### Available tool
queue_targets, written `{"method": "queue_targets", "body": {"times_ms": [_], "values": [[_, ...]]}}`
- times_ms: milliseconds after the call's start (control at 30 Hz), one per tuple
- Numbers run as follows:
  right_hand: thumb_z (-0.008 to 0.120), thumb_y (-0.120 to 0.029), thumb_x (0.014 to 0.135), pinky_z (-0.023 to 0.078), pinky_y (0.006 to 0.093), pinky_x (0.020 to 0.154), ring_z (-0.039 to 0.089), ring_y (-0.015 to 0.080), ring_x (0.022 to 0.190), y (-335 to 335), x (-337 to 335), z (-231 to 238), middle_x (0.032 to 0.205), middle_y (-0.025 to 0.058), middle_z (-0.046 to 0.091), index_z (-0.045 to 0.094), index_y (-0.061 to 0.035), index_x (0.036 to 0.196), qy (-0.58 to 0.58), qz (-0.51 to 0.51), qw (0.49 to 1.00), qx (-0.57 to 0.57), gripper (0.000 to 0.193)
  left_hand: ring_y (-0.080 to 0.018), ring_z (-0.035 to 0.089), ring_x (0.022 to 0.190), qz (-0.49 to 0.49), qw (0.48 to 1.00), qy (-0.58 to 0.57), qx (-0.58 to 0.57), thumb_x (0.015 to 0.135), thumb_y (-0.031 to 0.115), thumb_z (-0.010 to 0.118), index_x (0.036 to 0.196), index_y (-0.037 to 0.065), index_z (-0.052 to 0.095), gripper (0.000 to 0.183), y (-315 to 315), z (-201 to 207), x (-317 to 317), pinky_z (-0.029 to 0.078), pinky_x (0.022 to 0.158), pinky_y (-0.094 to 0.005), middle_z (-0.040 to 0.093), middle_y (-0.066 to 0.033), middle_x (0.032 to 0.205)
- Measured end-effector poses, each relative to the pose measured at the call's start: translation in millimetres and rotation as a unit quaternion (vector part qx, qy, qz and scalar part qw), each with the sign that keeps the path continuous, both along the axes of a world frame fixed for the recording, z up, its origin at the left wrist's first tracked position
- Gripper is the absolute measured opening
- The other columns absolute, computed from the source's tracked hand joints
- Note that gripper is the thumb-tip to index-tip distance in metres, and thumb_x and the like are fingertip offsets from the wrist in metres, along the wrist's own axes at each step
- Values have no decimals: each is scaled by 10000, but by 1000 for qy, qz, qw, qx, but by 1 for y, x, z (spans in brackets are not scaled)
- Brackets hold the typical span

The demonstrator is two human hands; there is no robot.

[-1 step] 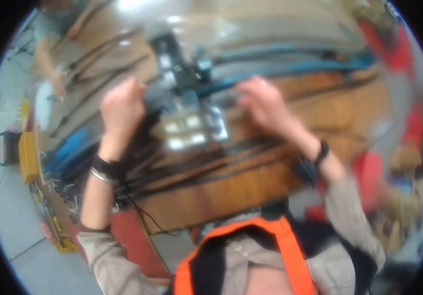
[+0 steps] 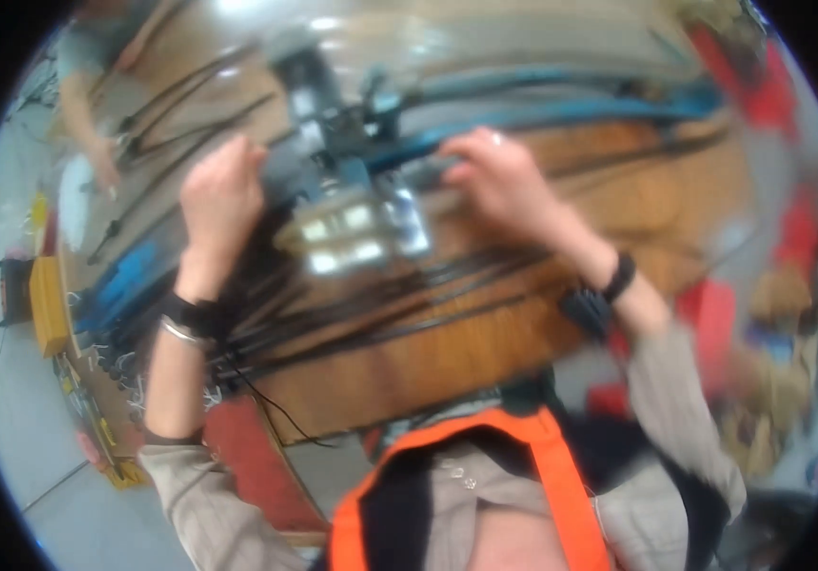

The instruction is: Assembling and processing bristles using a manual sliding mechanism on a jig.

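Motion blur softens both hands. My left hand is curled closed at the left of a metal fixture on the table, beside dark cables. My right hand is to the right of the fixture, its fingers bent together towards it. Whatever either hand grips is too blurred to make out. Between them stands the fixture, with a dark upright part at its far end and a bright silver-and-brass block at its near end. Long black cables run across the table in front of it.
Blue-sleeved cable bundles stretch to the right across the wooden table. Another person's hand is at the far left. A yellow box and a black case are at left. Red containers stand at right.
The whole scene has shifted slightly left and up in the picture. My right hand sits a little farther from me against the fixture. Both hands keep their curled shape.
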State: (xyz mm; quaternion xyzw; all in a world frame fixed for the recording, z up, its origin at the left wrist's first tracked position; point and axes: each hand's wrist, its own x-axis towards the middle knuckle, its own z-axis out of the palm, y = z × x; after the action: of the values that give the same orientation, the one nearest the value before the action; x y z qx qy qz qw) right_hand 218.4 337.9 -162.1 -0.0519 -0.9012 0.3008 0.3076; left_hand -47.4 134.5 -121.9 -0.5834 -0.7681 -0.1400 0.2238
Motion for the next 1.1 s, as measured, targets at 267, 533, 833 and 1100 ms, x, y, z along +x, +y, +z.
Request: {"method": "queue_targets", "body": {"times_ms": [267, 533, 833, 1100], "values": [[689, -154, 742, 487, 407, 669, 588, 294, 837, -70, 95, -2, 851, 110, 579, 594, -58, 899, -301, 148, 911, 239, 208, -294, 604, 790, -70, 991, 112, 15, 890, 167, 616, 963, 123, 595, 87, -40, 10, -61, 467, 682, -417, 621, -84, 865], [678, 18, 687, 510, 413, 668, 593, 320, 759, -69, 103, -32, 856, 139, 593, 632, -26, 991, -22, 58, 994, 88, 310, -230, 574, 727, -115, 976, -165, 78, 731, 79, 673, 1053, 64, 675, 323, -91, -52, 184, 480, 710, -367, 570, -41, 781], [618, -27, 906, 515, 414, 764, 630, 316, 858, 43, 171, -63, 989, 138, 647, 641, -11, 1136, 129, -200, 950, 202, 231, -239, 567, 695, -67, 993, -101, 9, 765, 5, 629, 1063, 43, 655, 301, -81, 38, 159, 480, 579, -335, 567, -71, 773], [595, 14, 848, 530, 384, 684, 645, 289, 812, 69, 119, -43, 903, 100, 669, 657, -104, 1094, 61, -217, 940, 257, 279, -317, 583, 785, -16, 996, 30, 77, 815, -89, 595, 1080, 13, 611, 285, -94, 137, 74, 479, 652, -400, 561, -146, 864]]}}
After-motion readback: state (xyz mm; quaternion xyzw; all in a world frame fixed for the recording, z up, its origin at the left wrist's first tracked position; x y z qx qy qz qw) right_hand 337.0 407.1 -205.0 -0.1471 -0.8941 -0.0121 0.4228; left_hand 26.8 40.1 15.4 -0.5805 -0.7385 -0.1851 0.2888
